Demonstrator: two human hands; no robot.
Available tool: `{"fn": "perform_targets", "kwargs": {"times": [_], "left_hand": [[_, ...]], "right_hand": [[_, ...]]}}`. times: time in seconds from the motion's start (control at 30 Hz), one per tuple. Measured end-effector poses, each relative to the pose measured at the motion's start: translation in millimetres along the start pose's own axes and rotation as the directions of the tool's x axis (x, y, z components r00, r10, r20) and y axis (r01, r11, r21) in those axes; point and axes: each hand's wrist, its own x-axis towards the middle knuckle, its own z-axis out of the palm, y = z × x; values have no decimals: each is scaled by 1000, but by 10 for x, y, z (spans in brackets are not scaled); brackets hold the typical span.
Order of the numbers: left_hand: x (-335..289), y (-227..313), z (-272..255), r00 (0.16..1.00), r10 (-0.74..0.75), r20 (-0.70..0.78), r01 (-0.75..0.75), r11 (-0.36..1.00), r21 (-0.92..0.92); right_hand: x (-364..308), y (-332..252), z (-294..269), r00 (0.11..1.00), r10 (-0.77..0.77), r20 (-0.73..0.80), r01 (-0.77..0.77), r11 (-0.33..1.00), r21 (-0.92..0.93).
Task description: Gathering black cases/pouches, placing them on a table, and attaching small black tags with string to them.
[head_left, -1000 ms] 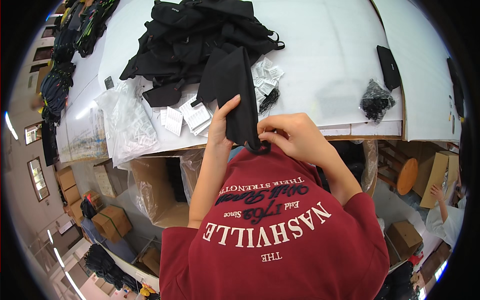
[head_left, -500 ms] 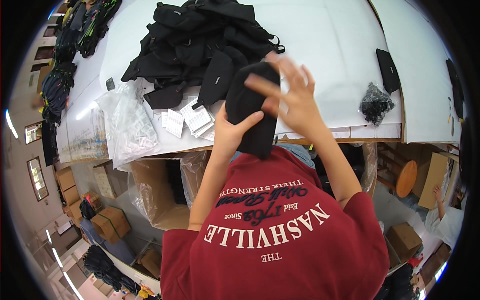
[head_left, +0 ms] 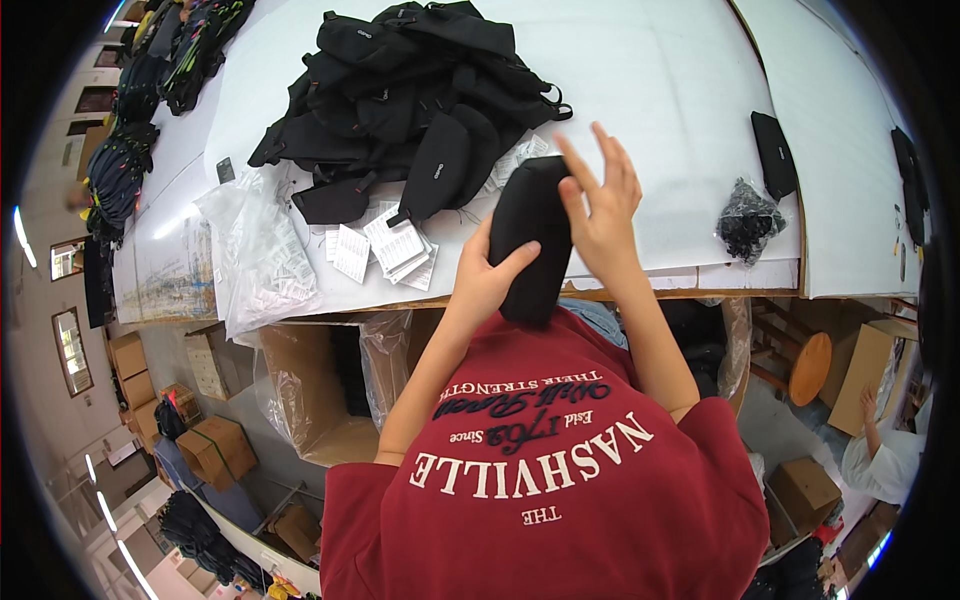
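One black pouch [head_left: 532,230] is in the left hand [head_left: 487,278], right hand [head_left: 605,218] alongside.

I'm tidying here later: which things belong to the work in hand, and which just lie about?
Likely in the work:
black bag, held in the left hand, right hand close by
pile of black bags
white printed cards

Probably just lying about:
wooden stool
strapped carton

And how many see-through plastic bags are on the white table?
2: a big bag at the left, hanging over the front edge of the white table, and a small bag of black things at the right. More could be hidden under the black pile.
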Motion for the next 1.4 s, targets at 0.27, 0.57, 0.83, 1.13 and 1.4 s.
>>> {"fn": "perform_targets", "kwargs": {"times": [0.27, 0.57, 0.83, 1.13, 1.4], "left_hand": [[3, 10, -40, 990, -142, 24, 143, 958, -248], [54, -41, -33, 994, -105, -35, 93, 962, -255], [97, -49, -99, 964, -245, -102, 170, 865, -472], [80, 228, -499, 891, 452, -26, -310, 652, 692], [60, 97, -772, 912, 352, 213, -385, 912, 144]], "right_hand": [[-76, -110, -153, 961, -228, 159, 237, 971, -39], [-20, -158, -196, 951, -246, 190, 269, 957, -107], [-149, -382, -386, 856, -290, 427, 215, 952, 216], [-116, -170, -429, 926, -1, 377, -273, 688, 673], [-55, 120, -493, 813, 51, 580, -508, 550, 663]]}}
